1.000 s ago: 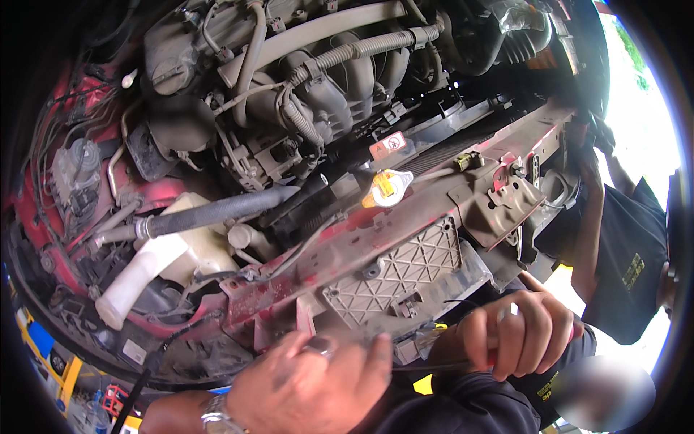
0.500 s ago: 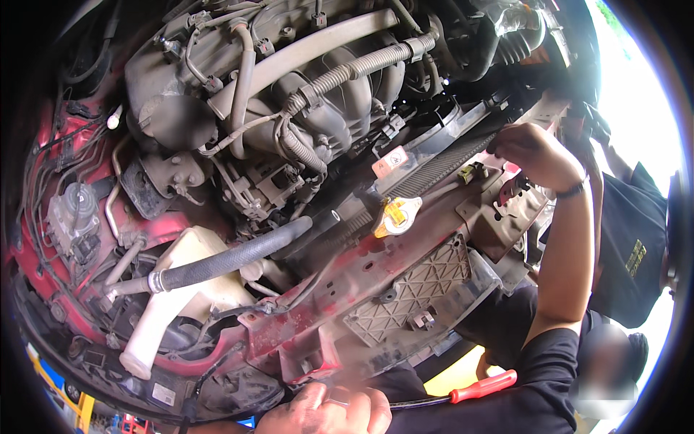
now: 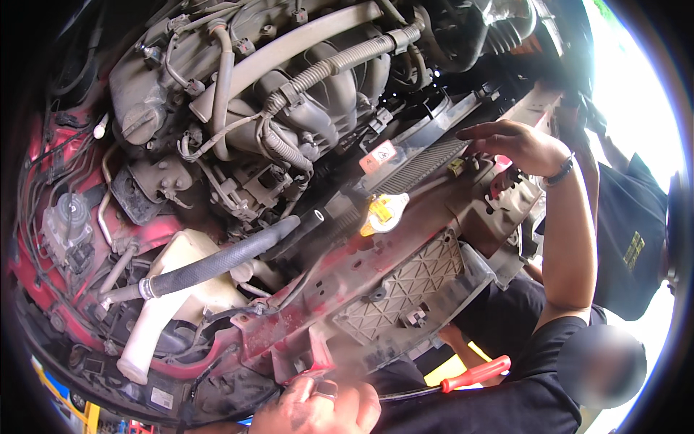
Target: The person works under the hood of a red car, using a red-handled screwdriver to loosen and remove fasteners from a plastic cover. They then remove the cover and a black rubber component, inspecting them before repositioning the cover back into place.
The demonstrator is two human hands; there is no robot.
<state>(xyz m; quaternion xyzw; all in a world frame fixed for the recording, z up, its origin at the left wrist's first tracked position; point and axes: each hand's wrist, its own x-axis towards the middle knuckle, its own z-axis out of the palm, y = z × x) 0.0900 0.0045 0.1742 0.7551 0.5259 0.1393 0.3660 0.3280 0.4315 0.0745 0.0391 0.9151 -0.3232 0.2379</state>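
The person's left hand (image 3: 318, 406), with a wide metal ring (image 3: 325, 390) on one finger, is just in front of the engine bay's front edge. Its grip is narrow, closed round the thin dark shaft of a red-handled tool (image 3: 473, 375). The handle sticks out bare to the right, over a co-worker's dark clothing (image 3: 463, 409). A second ago another hand was clenched at the red handle; half a second ago it was already free, as now. The tool's tip is hidden in the fist, the lower edge cuts off the hand, and the wristwatch seen a second ago is out of sight. The right hand is out of view, so I cannot tell its grip.

The co-worker's bare forearm reaches over the right end of the dusty red metal crossmember (image 3: 307, 309). The hand (image 3: 524, 147), above a dark wristband (image 3: 562, 171), has its fingers stretched further out than half a second ago; what the fingertips touch is unclear.

The ribbed grey plastic panel (image 3: 401, 289) and, beyond it, the round metal cap with a yellow label (image 3: 384, 212) are unchanged. A thick black rubber hose (image 3: 224, 262) crosses the cream plastic tank (image 3: 163, 315), hiding part of it. Farthest, the dusty grey engine (image 3: 307, 87) is cut off above.
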